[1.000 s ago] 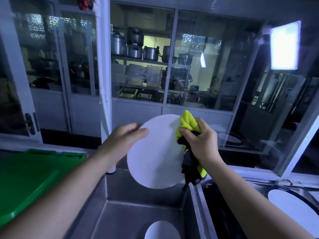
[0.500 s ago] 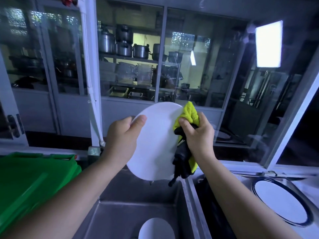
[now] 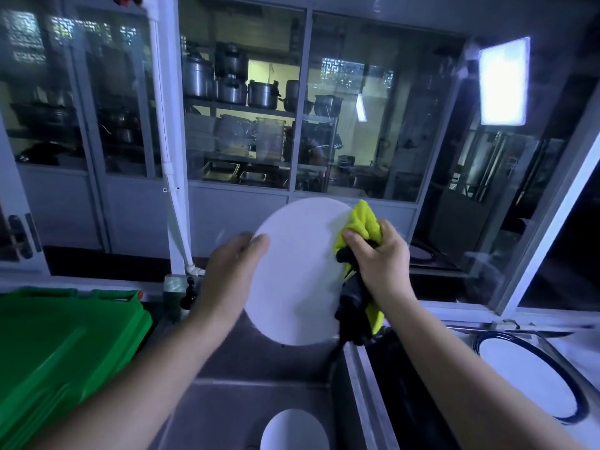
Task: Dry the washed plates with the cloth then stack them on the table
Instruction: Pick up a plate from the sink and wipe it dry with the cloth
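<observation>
I hold a round white plate [image 3: 297, 274] upright over the steel sink [image 3: 259, 397]. My left hand [image 3: 232, 271] grips its left rim, thumb on the near face. My right hand [image 3: 378, 254] is shut on a yellow and black cloth [image 3: 360, 222], which is pressed against the plate's right edge. The cloth's black part hangs down below my fist. A second white plate [image 3: 293, 430] lies in the bottom of the sink. A white plate with a dark blue rim [image 3: 529, 381] lies flat at the right.
A green plastic crate lid [image 3: 61, 352] fills the left. A white pipe [image 3: 172, 177] and a tap [image 3: 188, 293] stand behind the sink. Glass cabinet doors [image 3: 243, 125] with pots close off the back. A dark second basin [image 3: 402, 401] lies right of the sink.
The plate and both hands have shifted slightly in view as my head turned right. My left thumb has slid along the plate's rim; the cloth stays on the right edge.
</observation>
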`<state>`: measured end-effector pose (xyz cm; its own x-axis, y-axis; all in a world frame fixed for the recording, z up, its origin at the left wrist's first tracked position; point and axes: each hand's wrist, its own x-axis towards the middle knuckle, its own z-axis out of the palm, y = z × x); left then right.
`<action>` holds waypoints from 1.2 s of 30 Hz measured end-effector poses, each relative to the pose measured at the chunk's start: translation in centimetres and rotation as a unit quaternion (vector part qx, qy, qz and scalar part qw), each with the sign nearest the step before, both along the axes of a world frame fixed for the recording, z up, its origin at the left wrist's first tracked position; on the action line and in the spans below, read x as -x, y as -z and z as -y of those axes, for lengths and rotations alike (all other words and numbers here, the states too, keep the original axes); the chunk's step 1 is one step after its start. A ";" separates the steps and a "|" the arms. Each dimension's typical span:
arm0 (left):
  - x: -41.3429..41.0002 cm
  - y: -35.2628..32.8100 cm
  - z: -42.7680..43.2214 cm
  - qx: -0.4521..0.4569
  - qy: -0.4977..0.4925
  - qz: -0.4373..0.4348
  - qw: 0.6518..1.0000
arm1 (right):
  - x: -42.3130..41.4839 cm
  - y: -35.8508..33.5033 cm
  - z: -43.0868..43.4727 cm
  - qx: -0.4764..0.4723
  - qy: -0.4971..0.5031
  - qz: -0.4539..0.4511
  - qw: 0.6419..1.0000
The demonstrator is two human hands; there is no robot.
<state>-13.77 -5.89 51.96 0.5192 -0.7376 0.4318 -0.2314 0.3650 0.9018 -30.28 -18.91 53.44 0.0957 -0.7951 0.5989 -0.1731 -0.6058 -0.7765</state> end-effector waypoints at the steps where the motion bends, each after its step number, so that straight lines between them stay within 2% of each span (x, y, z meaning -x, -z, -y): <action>1: -0.8 -1.3 0.1 -0.037 0.026 0.028 0.999 | 0.0 -0.7 0.0 0.028 -0.010 -0.060 0.998; 3: -1.4 -3.2 0.3 -0.110 0.054 0.098 0.988 | -0.4 -2.0 -0.1 0.061 -0.032 -0.146 0.987; 5: -1.0 -3.6 0.7 -0.132 0.026 0.161 0.978 | -0.7 -2.9 -0.3 0.092 -0.051 -0.188 0.977; 8: -0.4 -2.9 1.1 -0.070 -0.054 0.201 0.976 | -0.9 -3.3 -0.3 0.129 -0.052 -0.208 0.968; 10: -0.2 -2.5 0.9 -0.038 -0.064 0.198 0.977 | -0.9 -3.0 -0.2 0.128 -0.056 -0.190 0.972; 15: -0.7 -1.5 0.7 -0.023 -0.074 0.107 0.991 | -1.1 -1.1 0.7 0.043 -0.038 -0.106 0.993; 19: -0.6 -0.6 0.9 0.020 -0.113 0.036 0.993 | -1.6 1.8 0.5 -0.053 -0.022 0.025 0.998; 23: 0.9 0.8 1.6 0.089 -0.178 -0.059 0.978 | -3.4 4.6 -0.6 -0.186 -0.033 0.213 0.959; 25: 2.0 2.0 1.9 0.117 -0.208 -0.110 0.965 | -4.2 5.6 -1.2 -0.226 -0.025 0.253 0.940; 27: 3.0 3.4 2.1 0.119 -0.223 -0.112 0.961 | -4.5 6.3 -1.5 -0.253 -0.022 0.264 0.931; 30: 2.3 4.6 2.0 0.077 -0.168 -0.063 0.981 | -3.3 6.0 -0.9 -0.247 -0.022 0.238 0.939; 34: -1.3 1.8 2.0 -0.017 -0.017 -0.039 0.999 | -1.4 3.9 0.6 -0.119 0.003 0.084 0.989; 36: -2.0 0.4 2.0 -0.063 -0.031 0.007 0.997 | -1.3 3.1 0.7 -0.067 -0.015 0.025 0.997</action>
